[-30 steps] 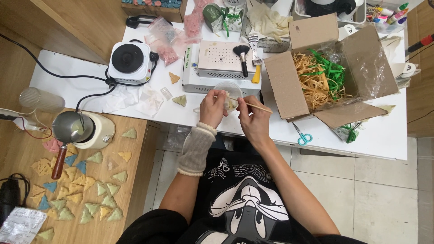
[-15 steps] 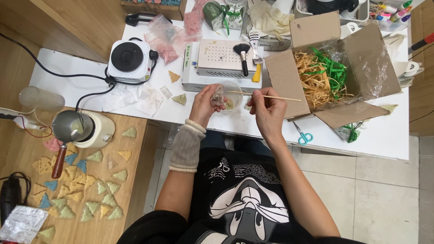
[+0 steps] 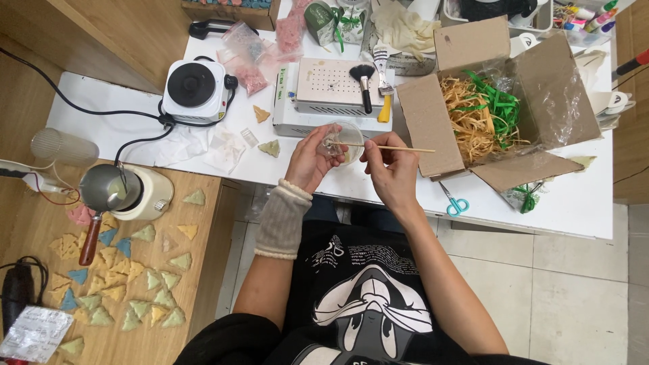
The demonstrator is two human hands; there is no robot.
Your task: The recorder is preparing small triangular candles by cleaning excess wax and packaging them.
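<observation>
Clear round dish (image 3: 343, 140) cupped in left hand (image 3: 307, 161) above white table (image 3: 574, 196) edge. Right hand (image 3: 391, 165) pinches thin wooden stick (image 3: 385, 147), tip inside dish. Step judged: stirring or picking at contents; needs a steady dish.

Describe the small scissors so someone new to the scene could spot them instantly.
Start at the open cardboard box of straw-like filler on the white table. Just below its lower flap, near the table's front edge and to the side of the right hand, lie the scissors. Their turquoise handles set them apart; nothing else on that stretch of table has that colour.
</observation>
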